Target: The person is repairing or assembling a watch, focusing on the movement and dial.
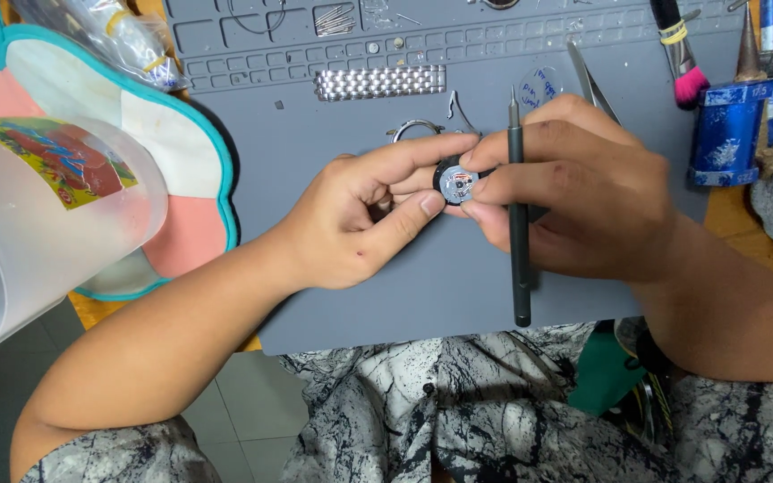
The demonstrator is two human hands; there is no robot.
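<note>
A small round watch movement point(456, 183) with a black rim is held above the grey work mat point(378, 268). My left hand point(364, 215) pinches it from the left with thumb and forefinger. My right hand point(565, 183) grips it from the right and also holds a thin dark screwdriver point(518, 233), upright between the fingers with its tip pointing away from me.
A metal watch bracelet point(379, 82) lies on the mat above the hands, with a metal ring point(413, 128) and tweezers point(590, 82) nearby. A pink-tipped brush point(683, 63) and a blue holder point(726, 134) stand at right. A translucent plastic jug point(38, 215) is at left.
</note>
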